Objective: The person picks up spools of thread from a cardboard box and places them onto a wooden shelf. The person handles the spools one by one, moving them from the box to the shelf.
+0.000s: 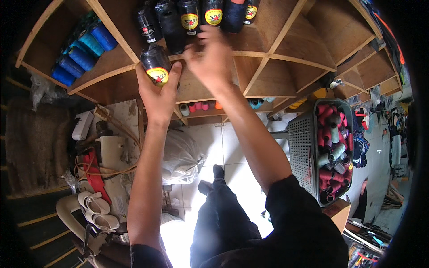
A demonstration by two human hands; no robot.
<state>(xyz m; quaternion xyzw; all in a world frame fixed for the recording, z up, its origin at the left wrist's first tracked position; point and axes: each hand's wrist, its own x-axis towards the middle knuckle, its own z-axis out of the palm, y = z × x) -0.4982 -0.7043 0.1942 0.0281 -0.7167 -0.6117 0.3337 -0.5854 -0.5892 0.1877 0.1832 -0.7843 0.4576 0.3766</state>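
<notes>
My left hand (157,100) is closed around a cone of black thread (154,59) in clear plastic wrap with a round yellow label. It holds the cone tilted at the front edge of a wooden shelf compartment (250,42). My right hand (213,64) is blurred by motion beside it; its fingers look apart, and I see nothing between them. Just beyond its fingertips stand several wrapped black thread cones (189,18) with yellow labels. Among them are a black cone (172,33) and a dark navy cone (235,18).
Blue and teal thread cones (82,58) fill the compartment at left. Small coloured spools (199,106) line a lower shelf. A grey basket (300,147) of mixed spools stands at right. Below are a white plastic bag (181,154), sandals (94,203) and a sewing machine (112,152).
</notes>
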